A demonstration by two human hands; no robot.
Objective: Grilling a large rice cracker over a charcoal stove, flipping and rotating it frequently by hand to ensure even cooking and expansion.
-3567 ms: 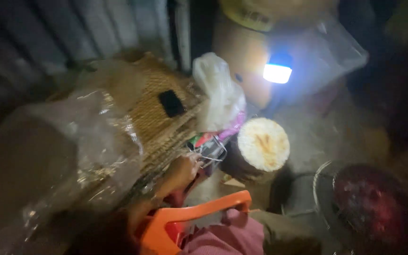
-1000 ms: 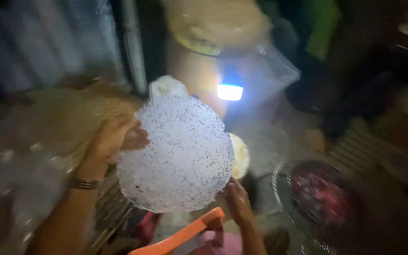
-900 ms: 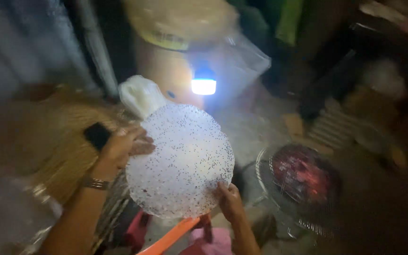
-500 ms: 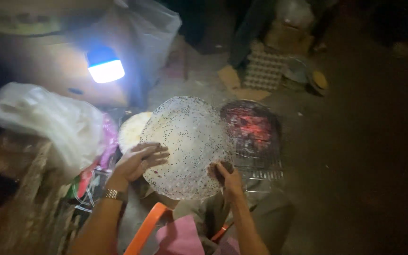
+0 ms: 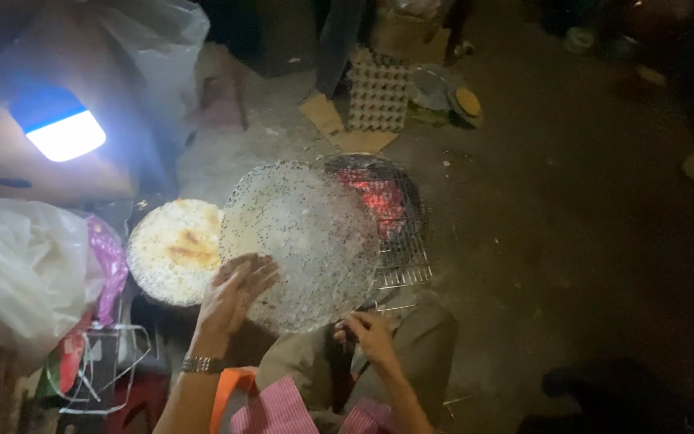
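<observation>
I see both hands grasping the rice paper (image 5: 303, 241) beside the grill (image 5: 387, 213): left hand (image 5: 234, 293), right hand (image 5: 367, 333).

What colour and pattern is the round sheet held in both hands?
Pale, translucent white, speckled all over with small dark specks; the round sheet shows in the head view.

Sheet (image 5: 303, 241) held between left hand (image 5: 234, 293) and right hand (image 5: 371, 333), partly over grill (image 5: 395, 217). Cracker (image 5: 174, 249) left of sheet. Egg tray (image 5: 379, 96) behind grill. Lamp (image 5: 62, 133) far left.
</observation>
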